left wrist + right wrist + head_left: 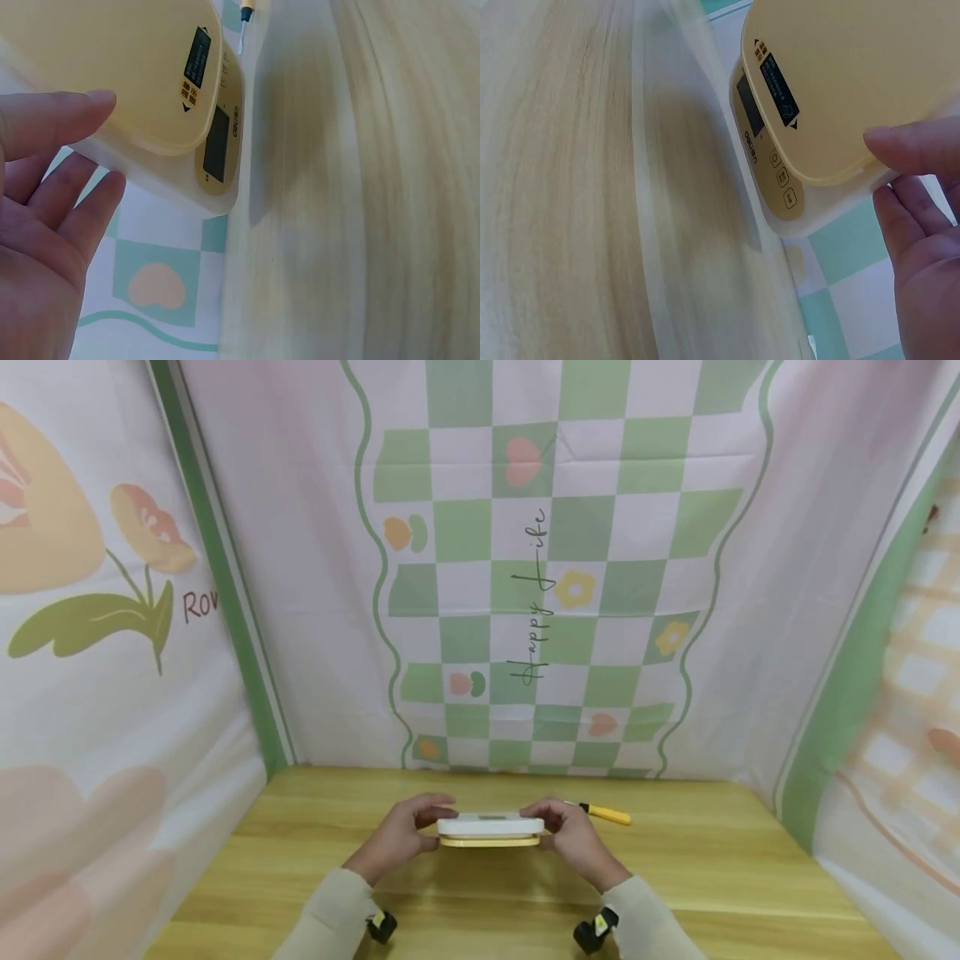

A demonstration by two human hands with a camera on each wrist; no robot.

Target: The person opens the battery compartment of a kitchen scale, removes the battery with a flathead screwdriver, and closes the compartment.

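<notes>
A kitchen scale point(491, 827) is held level above the wooden table, white base uppermost and yellow weighing plate point(112, 52) underneath. My left hand point(401, 835) grips its left edge, thumb on the yellow plate and fingers against the white base. At the opposite edge, my right hand point(573, 839) pinches it the same way. A dark display point(217, 142) shows on the scale's front strip in the left wrist view. Round button marks line that strip in the right wrist view. A grey rectangle lies on the upturned base.
Behind the right hand lies a screwdriver point(609, 815) with a yellow and black handle on the wooden table point(315, 827). A checkered cloth point(525, 610) hangs along the table's back edge, and printed cloths close off both sides.
</notes>
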